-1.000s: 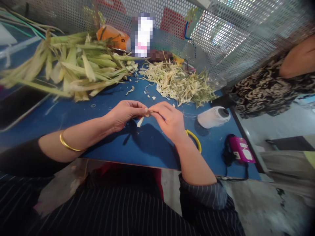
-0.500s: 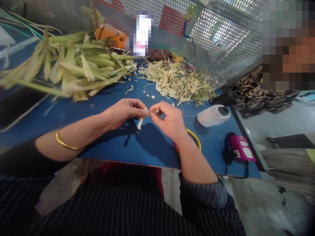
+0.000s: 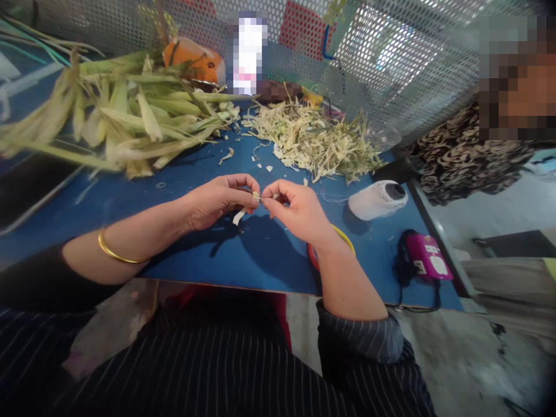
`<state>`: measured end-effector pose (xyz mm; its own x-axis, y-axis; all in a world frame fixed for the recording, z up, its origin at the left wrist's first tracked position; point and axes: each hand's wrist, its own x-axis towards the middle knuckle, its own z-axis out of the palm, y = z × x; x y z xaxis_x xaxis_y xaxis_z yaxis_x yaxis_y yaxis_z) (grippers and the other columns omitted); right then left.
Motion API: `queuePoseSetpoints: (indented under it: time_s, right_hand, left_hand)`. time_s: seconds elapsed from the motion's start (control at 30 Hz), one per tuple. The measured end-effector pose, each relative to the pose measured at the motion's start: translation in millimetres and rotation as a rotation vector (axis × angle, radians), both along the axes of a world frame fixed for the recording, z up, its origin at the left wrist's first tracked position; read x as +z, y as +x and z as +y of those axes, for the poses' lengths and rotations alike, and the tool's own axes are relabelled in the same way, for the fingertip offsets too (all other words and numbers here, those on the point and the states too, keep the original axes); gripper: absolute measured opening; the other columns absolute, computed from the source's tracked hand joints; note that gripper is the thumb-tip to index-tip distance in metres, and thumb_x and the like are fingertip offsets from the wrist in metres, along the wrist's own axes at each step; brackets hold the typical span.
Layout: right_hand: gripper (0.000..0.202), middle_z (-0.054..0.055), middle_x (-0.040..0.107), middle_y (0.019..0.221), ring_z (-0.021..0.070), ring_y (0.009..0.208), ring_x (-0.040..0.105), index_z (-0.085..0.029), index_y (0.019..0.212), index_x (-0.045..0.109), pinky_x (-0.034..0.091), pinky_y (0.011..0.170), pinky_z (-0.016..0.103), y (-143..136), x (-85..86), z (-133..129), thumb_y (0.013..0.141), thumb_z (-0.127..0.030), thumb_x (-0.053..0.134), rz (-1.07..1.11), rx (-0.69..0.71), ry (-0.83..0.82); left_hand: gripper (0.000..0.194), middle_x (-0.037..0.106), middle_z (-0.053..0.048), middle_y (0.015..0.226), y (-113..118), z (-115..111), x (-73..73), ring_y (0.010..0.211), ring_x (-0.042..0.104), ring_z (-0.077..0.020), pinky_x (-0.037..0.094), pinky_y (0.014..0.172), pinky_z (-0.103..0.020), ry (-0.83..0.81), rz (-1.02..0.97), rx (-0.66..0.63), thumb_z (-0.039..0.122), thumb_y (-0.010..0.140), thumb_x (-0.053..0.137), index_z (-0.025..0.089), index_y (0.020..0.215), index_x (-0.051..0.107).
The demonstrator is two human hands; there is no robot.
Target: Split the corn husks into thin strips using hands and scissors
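Observation:
Between thumb and fingers, my left hand point(image 3: 223, 200) pinches a small pale strip of dried corn husk point(image 3: 238, 216), whose free end hangs below the fingertips. My right hand point(image 3: 299, 209) is closed in a pinch right beside it, at a thin strand on the husk that looks like thread. Fine white thread point(image 3: 332, 197) runs from behind the right hand toward a white spool point(image 3: 371, 201) on the blue table point(image 3: 269, 255). Scissors with red and yellow handles point(image 3: 311, 258) lie partly hidden beneath my right wrist.
Long green-yellow corn husks point(image 3: 130, 116) are heaped at the left, with a pile of shredded husk point(image 3: 313, 142) at back centre. An orange packet point(image 3: 193, 61) and a perforated metal screen point(image 3: 369, 58) stand behind. A magenta device point(image 3: 429, 256) with a black cord lies at the right edge.
Both hands have shifted slightly left, still together. The husk strip's hanging end has swung left and lies more slanted. The view has tilted a little.

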<state>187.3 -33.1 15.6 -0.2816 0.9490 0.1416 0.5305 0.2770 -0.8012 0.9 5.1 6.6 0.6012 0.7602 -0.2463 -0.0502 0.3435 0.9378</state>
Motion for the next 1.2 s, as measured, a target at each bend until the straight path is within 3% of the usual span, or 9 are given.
queuePoseSetpoints:
  time_s: [0.17, 0.4, 0.67, 0.73, 0.8, 0.87, 0.97, 1.07, 1.2]
  right_hand:
    - [0.011, -0.002, 0.060, 0.065, 0.0089, 0.058, 0.055, -0.017, 0.080, 0.062, 0.042, 0.057, 0.023, 1, -1.4, 1, 0.080, -0.028, 0.059, 0.139, -0.033, -0.120]
    - [0.011, -0.003, 0.060, 0.060, 0.0060, 0.051, 0.052, -0.016, 0.070, 0.065, 0.044, 0.055, 0.022, -1, -10.4, 7, 0.069, -0.026, 0.069, 0.442, -0.124, -0.446]
    - [0.018, -0.003, 0.059, 0.060, 0.0063, 0.048, 0.054, -0.017, 0.067, 0.062, 0.046, 0.051, 0.021, -2, -11.8, 7, 0.068, -0.031, 0.074, 0.549, -0.181, -0.559]
    - [0.019, -0.003, 0.059, 0.062, 0.0074, 0.051, 0.055, -0.018, 0.072, 0.062, 0.049, 0.056, 0.023, -1, -10.8, 6, 0.075, -0.035, 0.069, 0.502, -0.152, -0.451]
    - [0.019, -0.001, 0.063, 0.072, 0.0090, 0.057, 0.059, -0.019, 0.084, 0.064, 0.052, 0.063, 0.026, -1, -8.2, 4, 0.084, -0.038, 0.060, 0.375, -0.123, -0.234]
    - [0.022, 0.004, 0.065, 0.095, 0.0112, 0.069, 0.063, -0.021, 0.103, 0.063, 0.053, 0.071, 0.029, 1, -5.0, 3, 0.090, -0.034, 0.052, 0.203, -0.079, 0.042]
    - [0.029, 0.009, 0.055, 0.127, 0.0164, 0.095, 0.063, -0.024, 0.118, 0.057, 0.052, 0.085, 0.035, 4, -2.9, 2, 0.092, -0.021, 0.044, -0.029, 0.028, 0.407]
    - [0.030, 0.007, 0.059, 0.123, 0.0194, 0.108, 0.059, -0.026, 0.113, 0.059, 0.049, 0.090, 0.037, 5, -5.8, 4, 0.091, -0.014, 0.043, -0.250, 0.094, 0.640]
    - [0.016, 0.003, 0.069, 0.098, 0.0164, 0.091, 0.062, -0.026, 0.096, 0.064, 0.047, 0.084, 0.033, 6, -9.7, 7, 0.092, -0.019, 0.050, -0.394, 0.091, 0.777]
  left_hand:
    - [0.015, 0.066, 0.000, 0.067, 0, 0, -2.4, 0.063, 0.058, -0.0095, 0.040, 0.059, -0.021, 0.015, -0.023, 0.011, 0.020, 0.068, 0.075, 0.017, 0.078, 0.065]
    - [0.020, 0.069, -0.003, 0.068, 1, -2, -0.5, 0.063, 0.061, -0.0127, 0.047, 0.066, -0.027, 0.248, 0.171, 0.123, 0.026, 0.066, 0.078, 0.014, 0.078, 0.069]
    - [0.016, 0.069, -0.004, 0.071, 2, -3, -3.3, 0.067, 0.062, -0.0138, 0.047, 0.069, -0.028, 0.316, 0.141, 0.211, 0.023, 0.064, 0.078, 0.014, 0.075, 0.070]
    - [0.014, 0.068, -0.003, 0.069, 2, -3, -3.7, 0.066, 0.062, -0.0137, 0.047, 0.069, -0.028, 0.279, 0.103, 0.228, 0.021, 0.064, 0.077, 0.014, 0.072, 0.069]
    - [0.012, 0.067, -0.002, 0.066, 2, -2, -3.0, 0.064, 0.062, -0.0131, 0.047, 0.068, -0.027, 0.217, 0.061, 0.250, 0.019, 0.063, 0.077, 0.014, 0.069, 0.067]
    - [0.012, 0.066, -0.002, 0.064, 1, 0, -1.8, 0.062, 0.061, -0.0121, 0.047, 0.065, -0.026, 0.131, 0.021, 0.269, 0.017, 0.062, 0.077, 0.015, 0.065, 0.066]
    - [0.011, 0.065, -0.001, 0.061, 0, 2, -0.7, 0.059, 0.060, -0.0108, 0.045, 0.061, -0.023, 0.002, -0.034, 0.274, 0.015, 0.062, 0.076, 0.015, 0.063, 0.066]
    - [0.009, 0.065, -0.002, 0.059, -1, 3, -0.9, 0.058, 0.059, -0.0102, 0.043, 0.058, -0.021, -0.078, -0.066, 0.251, 0.015, 0.062, 0.076, 0.014, 0.065, 0.067]
    - [0.010, 0.065, -0.002, 0.059, -1, 4, -1.8, 0.058, 0.060, -0.0104, 0.044, 0.059, -0.021, -0.158, -0.057, 0.192, 0.014, 0.061, 0.077, 0.013, 0.064, 0.067]
